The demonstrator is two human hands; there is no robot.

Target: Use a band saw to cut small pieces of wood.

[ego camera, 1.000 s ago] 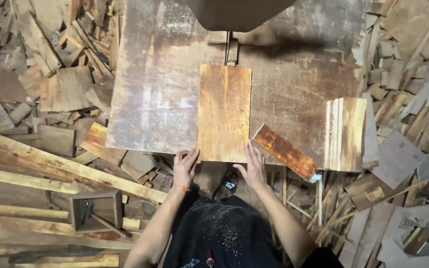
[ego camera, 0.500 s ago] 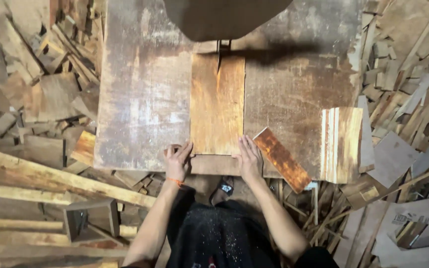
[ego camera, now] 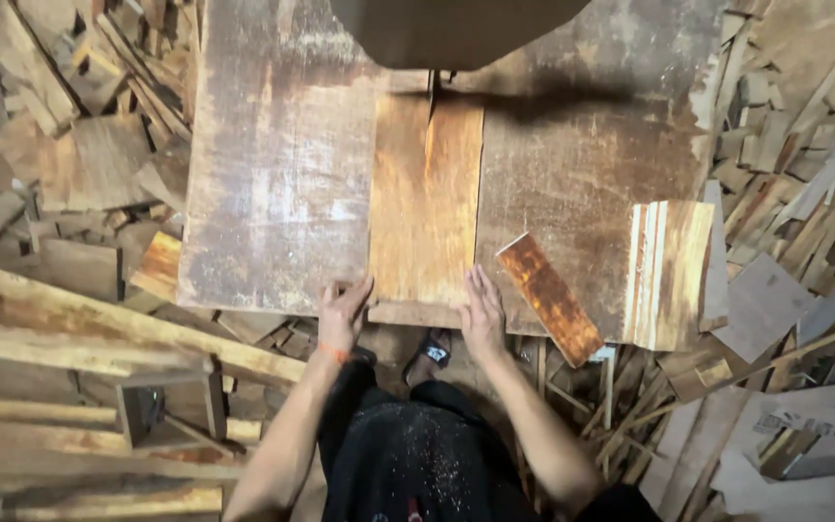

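An orange-brown wooden board lies flat on a worn saw table, its far end at the thin saw blade, which has entered the wood. My left hand presses on the board's near left corner. My right hand presses on its near right corner, fingers flat on the wood. A dark machine housing overhangs the blade at the top.
A short reddish plank lies on the table right of my right hand. A striped cut board sits at the table's right edge. Heaps of wood offcuts surround the table. Long planks lie at the left.
The board has slid away from me into the blade, and both hands have followed it forward along the table.
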